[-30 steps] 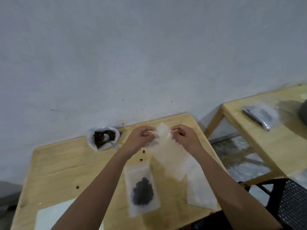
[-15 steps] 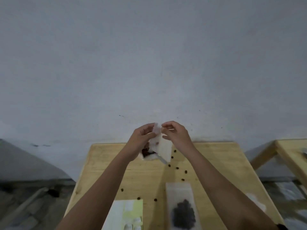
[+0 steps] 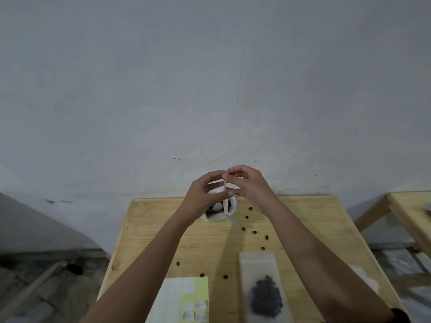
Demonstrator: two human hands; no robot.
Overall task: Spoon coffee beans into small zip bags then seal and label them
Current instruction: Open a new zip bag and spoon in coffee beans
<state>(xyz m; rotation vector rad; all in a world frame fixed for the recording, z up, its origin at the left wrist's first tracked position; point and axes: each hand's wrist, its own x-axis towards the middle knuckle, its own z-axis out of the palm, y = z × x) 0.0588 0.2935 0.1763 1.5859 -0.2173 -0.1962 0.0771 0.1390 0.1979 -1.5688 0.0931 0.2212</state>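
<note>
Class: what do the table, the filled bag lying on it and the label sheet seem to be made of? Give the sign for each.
Table: pale, unpainted wood, matt; grain lines show.
Filled bag: thin translucent plastic, likely frosted; the dark beans show dimly through it.
Label sheet: probably paper; flat yellowish backing with small white stickers.

I see a pale yellow wooden table (image 3: pixel 163 229) with fine brown grain, dotted with dark brown loose beans (image 3: pixel 246 217). The filled bag (image 3: pixel 256 264) is frosted white around a near-black heap. The label sheet (image 3: pixel 198 285) shows yellow-green backing with white labels. The empty zip bag (image 3: pixel 225 201) looks milky, the bean container (image 3: pixel 217 219) white. The wall (image 3: pixel 210 89) is flat grey, flecked dark.
</note>
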